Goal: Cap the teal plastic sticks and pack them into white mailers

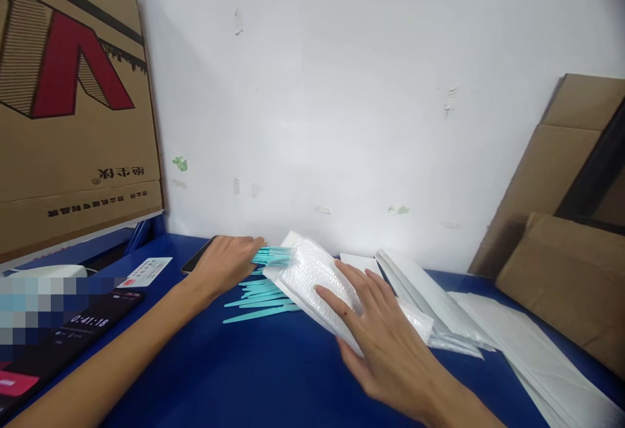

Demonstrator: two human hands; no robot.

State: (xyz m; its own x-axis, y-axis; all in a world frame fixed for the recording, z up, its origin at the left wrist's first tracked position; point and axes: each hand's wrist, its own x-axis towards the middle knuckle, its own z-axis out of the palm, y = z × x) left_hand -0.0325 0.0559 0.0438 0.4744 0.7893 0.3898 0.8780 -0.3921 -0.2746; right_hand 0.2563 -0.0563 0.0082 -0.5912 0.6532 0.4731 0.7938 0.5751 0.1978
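Note:
My left hand is closed around a bunch of thin teal plastic sticks. Their far ends reach into the mouth of a white bubble mailer, so those ends are partly hidden. My right hand grips the mailer from the right, fingers spread over its bubbled face and the thumb at its lower edge. Under and beside the mailer's left edge, several loose teal sticks lie fanned out on the blue table.
White mailers lie stacked on the right, with more white envelopes beyond. Cardboard leans at the far right. A printed carton stands at left, above a phone showing a timer, a card and a dark device. A white wall closes the back.

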